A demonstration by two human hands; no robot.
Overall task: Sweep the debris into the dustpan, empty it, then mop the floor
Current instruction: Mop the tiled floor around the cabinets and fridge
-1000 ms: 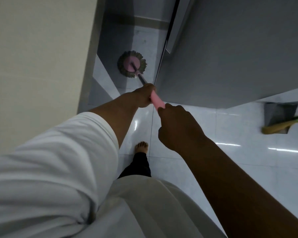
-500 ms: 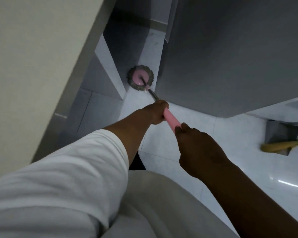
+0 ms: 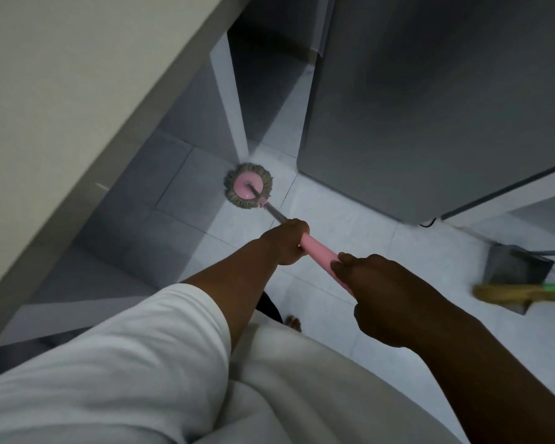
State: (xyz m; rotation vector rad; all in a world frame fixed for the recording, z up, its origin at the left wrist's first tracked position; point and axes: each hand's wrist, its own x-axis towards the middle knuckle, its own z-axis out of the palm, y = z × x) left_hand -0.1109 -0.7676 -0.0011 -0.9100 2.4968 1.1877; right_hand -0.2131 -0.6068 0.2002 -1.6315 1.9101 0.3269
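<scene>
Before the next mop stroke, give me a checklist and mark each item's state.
1. Grip: left hand and right hand both grip the handle, left hand ahead: ok.
2. Mop head down on the floor: ok.
3. Mop head apart from the grey cabinet: ok.
4. Dustpan and broom out of the mop's path, off to the right: ok.
5. Bare foot behind the hands, away from the mop head: ok.
6. Floor free of debris: cannot tell, too dim and blurred.
</scene>
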